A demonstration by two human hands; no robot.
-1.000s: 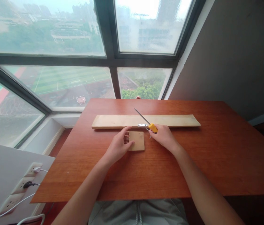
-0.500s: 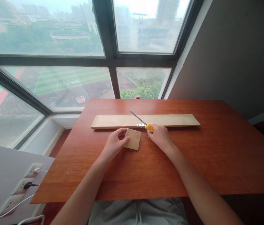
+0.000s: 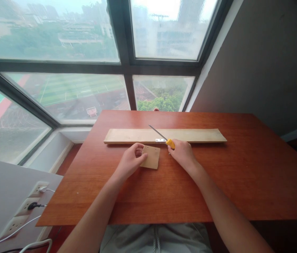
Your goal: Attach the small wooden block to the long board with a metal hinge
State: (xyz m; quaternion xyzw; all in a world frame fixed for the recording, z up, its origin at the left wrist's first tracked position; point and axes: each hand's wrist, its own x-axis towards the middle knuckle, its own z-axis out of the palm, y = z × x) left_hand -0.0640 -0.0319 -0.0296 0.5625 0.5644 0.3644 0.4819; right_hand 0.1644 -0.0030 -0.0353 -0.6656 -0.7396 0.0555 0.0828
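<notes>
My left hand (image 3: 131, 159) grips a small square wooden piece (image 3: 151, 158) by its left side, thumb on the face. Two small holes show near the top edge of this piece. In my right hand (image 3: 183, 153) is a screwdriver with a yellow handle (image 3: 169, 143), its metal shaft (image 3: 157, 131) pointing up and to the left. Beyond both hands a long pale wooden board (image 3: 127, 135) lies across the table. A metal plate with holes (image 3: 160, 140) sits at the middle of the board's near edge, partly behind the screwdriver.
The reddish-brown table (image 3: 243, 182) stands against large windows (image 3: 79, 91). A grey wall (image 3: 259, 70) rises on the right. Low at the left, wall sockets (image 3: 27, 206) hold plugs with cables (image 3: 19, 227).
The view has shifted slightly, so everything sits a little farther right. Both hands keep their holds on the wooden piece and the screwdriver, with hardly any movement.
</notes>
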